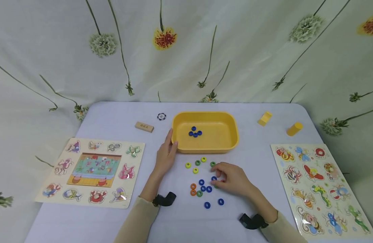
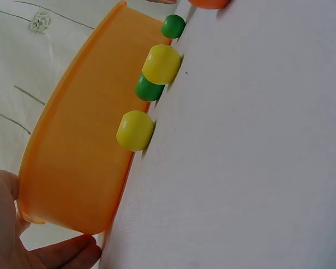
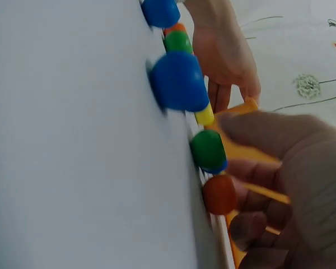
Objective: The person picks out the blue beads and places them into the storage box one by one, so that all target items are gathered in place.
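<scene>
My left hand [image 1: 166, 156] rests against the left end of a yellow tray [image 1: 206, 151], thumb and fingers touching its wall and corner. Several blue beads [image 1: 195, 134] lie inside that tray. Over the loose beads on the table hovers my right hand [image 1: 232, 177], fingers bent and thumb apart from them. A blue bead [image 1: 214, 178] shows between its thumb and fingers, with a green bead [image 1: 213, 164] by the fingertips. In the right wrist view, an orange bead [image 3: 220, 194] sits close to the fingers; whether they touch it I cannot tell.
Yellow beads [image 1: 195, 170], orange beads [image 1: 193, 192] and more blue beads [image 1: 221, 201] lie before the tray. Picture boards [image 1: 134, 189] [image 1: 279, 162] flank them. Behind are a wooden block [image 1: 144, 127], a round chip [image 1: 161, 116], a yellow block [image 1: 265, 118] and a yellow cylinder [image 1: 294, 129].
</scene>
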A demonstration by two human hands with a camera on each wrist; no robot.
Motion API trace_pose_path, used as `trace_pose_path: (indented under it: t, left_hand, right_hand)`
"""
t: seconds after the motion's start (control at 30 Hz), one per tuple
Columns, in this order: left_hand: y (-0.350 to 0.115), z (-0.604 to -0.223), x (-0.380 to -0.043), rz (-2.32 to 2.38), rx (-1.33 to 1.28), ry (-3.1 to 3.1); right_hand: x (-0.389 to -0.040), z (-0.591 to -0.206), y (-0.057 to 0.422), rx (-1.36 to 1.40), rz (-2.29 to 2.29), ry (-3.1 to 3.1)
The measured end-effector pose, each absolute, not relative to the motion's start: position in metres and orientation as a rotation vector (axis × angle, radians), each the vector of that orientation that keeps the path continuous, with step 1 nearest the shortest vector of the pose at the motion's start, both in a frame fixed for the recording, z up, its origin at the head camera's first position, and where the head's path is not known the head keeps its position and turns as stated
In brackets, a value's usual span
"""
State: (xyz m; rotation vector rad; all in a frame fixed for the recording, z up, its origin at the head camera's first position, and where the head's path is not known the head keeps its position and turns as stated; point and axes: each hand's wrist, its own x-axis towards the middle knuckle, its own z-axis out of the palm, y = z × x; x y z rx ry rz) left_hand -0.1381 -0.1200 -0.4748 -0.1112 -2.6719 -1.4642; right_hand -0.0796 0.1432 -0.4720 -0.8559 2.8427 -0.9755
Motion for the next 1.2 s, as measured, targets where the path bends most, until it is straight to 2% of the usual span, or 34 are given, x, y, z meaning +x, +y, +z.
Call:
trace_pose_path:
  t: [0.23,0.43,0.63,0.83,1.2]
  left_hand:
    - [-0.12,-0.476,-0.138,-1.468,-0.103,-2.668]
    - [-0.12,-0.474,-0.138,-1.47,-0.087,-2.684]
    - [-0.12,-0.472,-0.137,-1.47,-0.074,-2.696]
    - [-0.118,-0.474,-0.137,-1.459,-0.091,-2.703]
    - [-0.121,-0.476,-0.138,-1.431,-0.106,-2.68]
  right_hand:
    - [-0.078,-0.475,0.135,-0.816,-0.85,2.879]
    - [-0.088,-0.448,0.132,-0.87,-0.931,2.879]
    - [-0.14,-0.413,0.129,-0.856,-0.977,2.964]
    - [-0.196,-0.422,0.115,-0.637,-0.728,2.952]
    - [-0.23,-0.436,0.083,-0.665,-0.561,2.838]
